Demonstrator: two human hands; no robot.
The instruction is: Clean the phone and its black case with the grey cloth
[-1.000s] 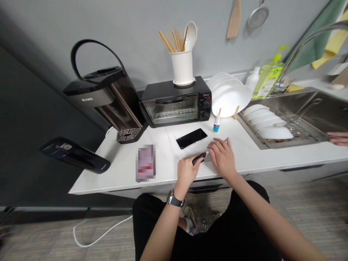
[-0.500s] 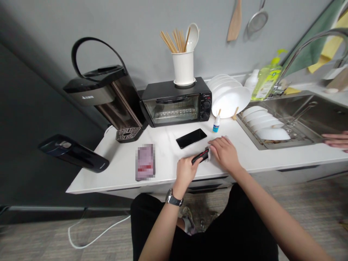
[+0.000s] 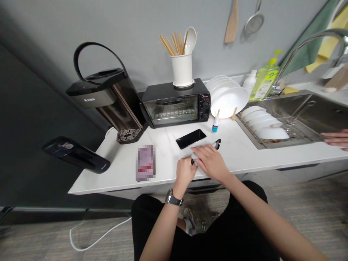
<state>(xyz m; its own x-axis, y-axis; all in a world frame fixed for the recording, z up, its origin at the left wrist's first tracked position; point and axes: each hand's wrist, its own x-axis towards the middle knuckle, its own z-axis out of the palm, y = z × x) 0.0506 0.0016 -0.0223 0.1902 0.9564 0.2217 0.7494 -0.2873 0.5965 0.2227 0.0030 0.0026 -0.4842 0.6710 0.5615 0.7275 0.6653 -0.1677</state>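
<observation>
Grey wall (image 3: 146, 25) backs a white worktop (image 3: 168, 168); near its front edge, the left hand (image 3: 185, 171) has its grip clamped on a black tool (image 3: 218, 143) (mostly hidden, one dark end poking out past the other hand's fingers). Over it lies the right hand (image 3: 210, 160), grip closed on a white cloth (image 3: 194, 156) against the tool. Toward the back edge rest a phone (image 3: 191, 139) and a small bottle (image 3: 215, 125), before the toaster oven (image 3: 174, 107).

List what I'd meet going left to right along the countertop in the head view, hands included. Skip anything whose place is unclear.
Dark bottle → pixelated purple item → left hand → right hand → white bowls → another person's hand.
</observation>
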